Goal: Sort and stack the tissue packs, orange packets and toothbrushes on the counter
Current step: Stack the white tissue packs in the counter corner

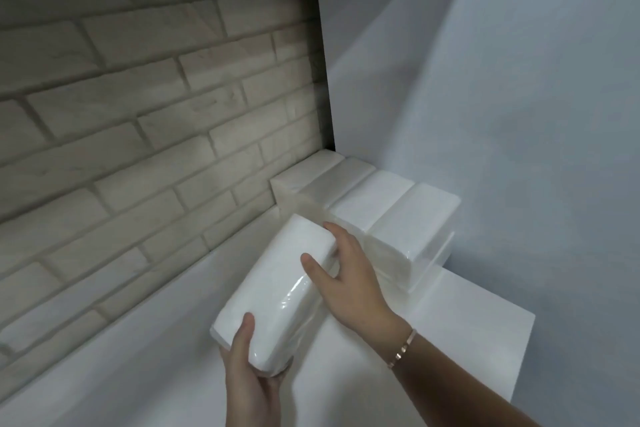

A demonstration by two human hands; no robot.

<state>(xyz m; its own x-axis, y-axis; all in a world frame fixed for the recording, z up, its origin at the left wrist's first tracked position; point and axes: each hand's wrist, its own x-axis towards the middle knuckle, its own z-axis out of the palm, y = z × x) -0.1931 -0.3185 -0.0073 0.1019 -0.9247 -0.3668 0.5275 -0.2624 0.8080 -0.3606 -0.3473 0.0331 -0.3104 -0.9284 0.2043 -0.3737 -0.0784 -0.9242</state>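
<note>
I hold a white plastic-wrapped tissue pack (277, 288) just above the white counter (467, 315), tilted lengthwise toward the back corner. My left hand (252, 378) grips its near end from below, thumb on top. My right hand (343, 274) clasps its far right side, with the thumb and a finger on the top. Behind it a row of several white tissue packs (374, 201) lies side by side along the right wall, reaching into the corner. No orange packets or toothbrushes are in view.
A pale brick wall (138, 114) runs along the left of the counter. A smooth grey wall (519, 114) closes the right side. The counter's front right corner (523, 319) drops off near my right wrist, which wears a thin bracelet (403, 350).
</note>
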